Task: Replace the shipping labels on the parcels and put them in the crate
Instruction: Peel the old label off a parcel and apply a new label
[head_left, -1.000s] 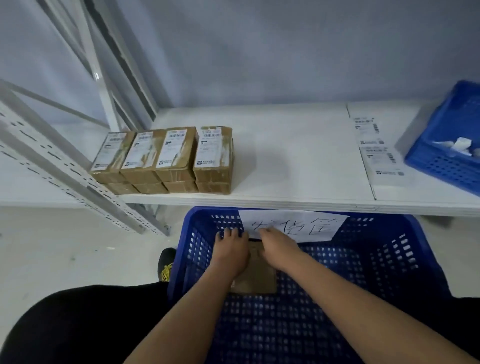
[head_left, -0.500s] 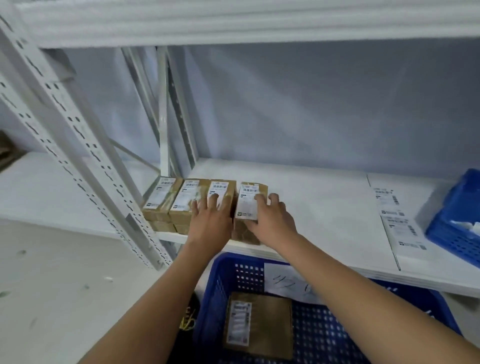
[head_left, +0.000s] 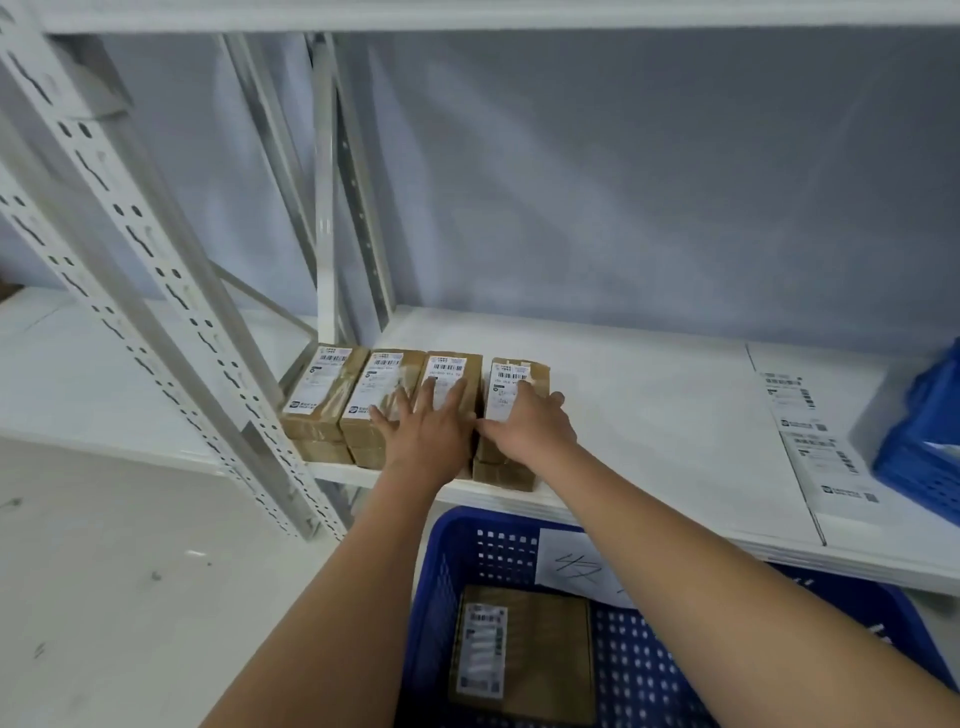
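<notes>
Barcoded labels on four parcel stacks (head_left: 415, 400) under and beside fingers (head_left: 457, 387): print too small to read. Handwritten sign (head_left: 576, 566) on crate (head_left: 447, 597): strokes illegible. Loose labels (head_left: 826, 457) on shelf: unreadable.

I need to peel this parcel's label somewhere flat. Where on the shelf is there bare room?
Bare shelf lies between the parcels and the label sheets. The left end is crowded: parcel stacks sit side by side under the left hand and right hand. The blue bin fills the right end.

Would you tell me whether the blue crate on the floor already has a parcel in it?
Yes: one parcel lies flat on the blue crate floor, label up.
</notes>
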